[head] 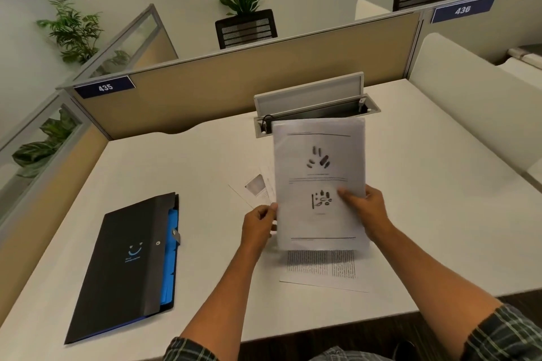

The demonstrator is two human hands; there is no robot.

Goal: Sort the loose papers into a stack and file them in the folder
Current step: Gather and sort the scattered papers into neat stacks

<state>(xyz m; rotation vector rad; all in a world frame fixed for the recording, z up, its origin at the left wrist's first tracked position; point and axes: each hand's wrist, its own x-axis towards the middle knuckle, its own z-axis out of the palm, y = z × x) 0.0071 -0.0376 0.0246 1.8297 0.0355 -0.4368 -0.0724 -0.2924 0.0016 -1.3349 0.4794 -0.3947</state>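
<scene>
Folder (pixel 126 267) lies closed, near left on table (pixel 440 184). Your left hand (pixel 259 224) pinches the stack (pixel 319 182) edge, right hand (pixel 365 208) grips it, mid-gathering. Loose sheets (pixel 322 269) remain underneath; collect them next, then open folder.

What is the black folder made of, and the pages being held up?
The black folder looks like matte plastic: smooth, stiff, slightly shiny, with a snap tab. The held pages look like plain white printer paper: thin, printed, bending slightly between the left hand and right hand.
</scene>
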